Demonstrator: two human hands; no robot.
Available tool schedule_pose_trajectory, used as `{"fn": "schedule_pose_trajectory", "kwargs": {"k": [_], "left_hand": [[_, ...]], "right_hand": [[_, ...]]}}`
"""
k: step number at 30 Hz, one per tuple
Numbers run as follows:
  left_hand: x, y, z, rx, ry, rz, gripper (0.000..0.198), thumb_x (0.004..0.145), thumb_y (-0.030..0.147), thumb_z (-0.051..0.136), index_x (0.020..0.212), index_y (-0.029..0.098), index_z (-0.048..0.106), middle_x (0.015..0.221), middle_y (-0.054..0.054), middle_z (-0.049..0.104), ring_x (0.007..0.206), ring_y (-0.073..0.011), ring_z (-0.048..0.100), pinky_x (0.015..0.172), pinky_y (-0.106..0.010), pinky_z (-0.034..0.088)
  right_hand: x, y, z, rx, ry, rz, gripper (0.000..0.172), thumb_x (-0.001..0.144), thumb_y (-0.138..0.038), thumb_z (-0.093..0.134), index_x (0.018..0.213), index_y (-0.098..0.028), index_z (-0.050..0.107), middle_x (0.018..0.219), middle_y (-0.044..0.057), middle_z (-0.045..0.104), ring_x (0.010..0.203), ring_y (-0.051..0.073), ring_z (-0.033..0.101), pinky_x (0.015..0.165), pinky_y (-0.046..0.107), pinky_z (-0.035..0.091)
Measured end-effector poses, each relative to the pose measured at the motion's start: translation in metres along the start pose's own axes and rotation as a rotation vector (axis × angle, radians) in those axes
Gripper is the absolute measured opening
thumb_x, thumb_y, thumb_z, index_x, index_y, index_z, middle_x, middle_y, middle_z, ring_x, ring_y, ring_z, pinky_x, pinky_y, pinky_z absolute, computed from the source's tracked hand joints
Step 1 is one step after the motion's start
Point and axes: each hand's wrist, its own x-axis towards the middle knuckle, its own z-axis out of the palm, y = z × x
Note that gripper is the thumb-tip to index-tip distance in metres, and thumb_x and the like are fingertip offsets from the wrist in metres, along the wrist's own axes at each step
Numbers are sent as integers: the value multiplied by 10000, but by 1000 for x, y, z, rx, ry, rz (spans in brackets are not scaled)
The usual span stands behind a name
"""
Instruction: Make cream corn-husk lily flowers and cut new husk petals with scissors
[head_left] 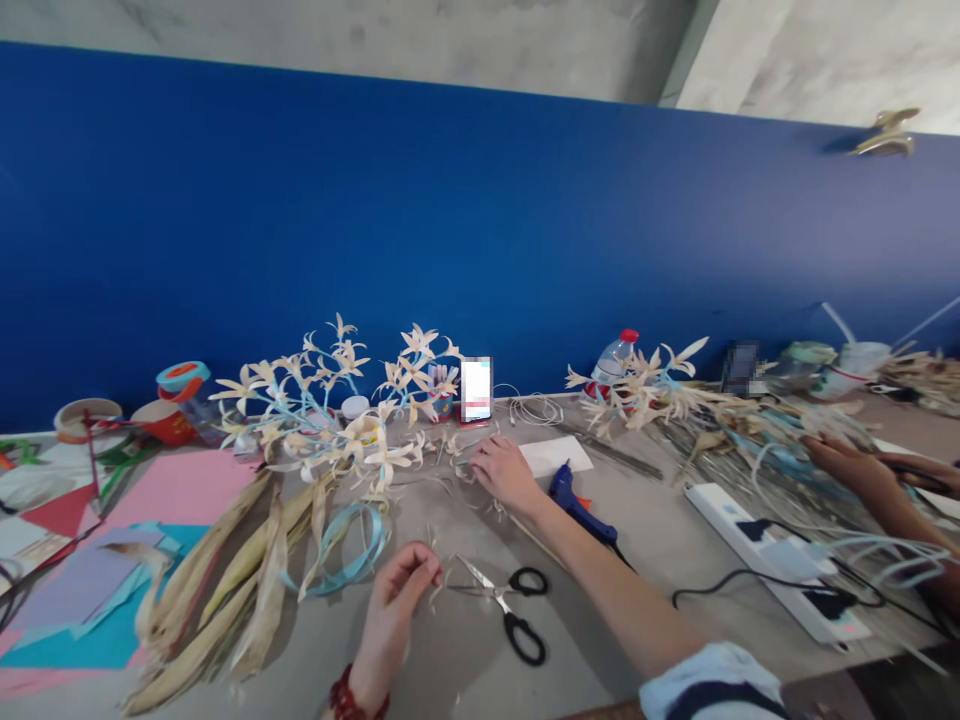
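Observation:
My left hand (405,587), a red bead bracelet at its wrist, is raised over the near part of the table. Its thumb and fingers are pinched together, with a thin pale sliver by the tips; whether it is held is unclear. Just right of it lie scissors (501,596) with black handles, blades apart. My right hand (504,474) reaches forward, fingers curled down among small pale scraps in front of an upright phone (476,390). What those fingers grip is too small to make out. Pale husk flowers (379,445) on light blue stems stand to the left.
Dried husks (214,590), a light blue ribbon coil (352,550) and coloured paper (184,485) lie left. A blue glue gun (581,505) and white power strip (772,560) with cables lie right. Another person's hands (847,470) work at far right. A blue partition (480,220) rises behind.

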Motion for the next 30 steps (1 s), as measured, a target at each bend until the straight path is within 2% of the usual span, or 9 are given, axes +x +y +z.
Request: {"fn": "schedule_pose_trajectory", "kwargs": {"k": [4,10,17,21,23,26,28,30], "left_hand": [[0,0,1,-13,-11,-9,222,828,330,626,673,172,605,641,9,532,660,-136,471,650,-232,365],[1,-1,1,-19,2,-21,214,833,333,619,686,178,605,654,11,539,674,-138,477,665,-231,364],[0,-4,2,4,-56,-33,224,840,335,613,683,175,604,650,8,532,663,-136,464,651,-232,359],[0,-2,1,1,-16,-32,206,828,327,626,687,177,613,649,4,544,664,-142,478,655,-235,371],[0,-1,1,-3,1,-31,210,821,327,633,677,175,615,645,2,548,663,-143,483,655,-235,377],[1,-1,1,-8,13,-31,211,822,331,634,682,175,620,653,1,554,668,-141,491,661,-232,387],[1,-2,1,-1,-2,-34,216,830,339,626,689,176,628,657,0,563,676,-142,503,669,-230,398],[1,-2,2,16,-14,-28,196,824,354,633,738,180,658,707,-14,604,710,-152,534,685,-234,424]], "right_hand": [[-4,-2,1,24,-14,-22,80,836,-203,615,849,-194,693,958,78,631,956,242,510,843,357,371],[-8,3,3,66,24,46,228,884,-162,531,1086,-170,637,1081,102,597,977,221,524,857,329,399],[-6,-9,9,105,-5,36,103,842,-227,605,893,-185,683,1010,91,618,1002,258,500,896,401,355],[-3,-8,10,181,-3,26,133,826,-201,619,940,-198,688,1035,82,632,998,244,517,900,390,368],[-5,-2,6,225,17,42,200,821,-165,607,1006,-196,677,1070,89,631,998,241,525,903,382,383],[-18,5,-5,288,66,106,223,835,-104,537,999,-173,671,1051,107,637,978,238,552,876,361,417],[-32,1,-15,328,97,159,215,856,-101,492,965,-166,666,981,110,652,896,229,585,803,345,446],[-48,-14,-25,374,99,177,191,879,-139,483,915,-182,665,846,81,668,770,211,603,708,321,457]]}}
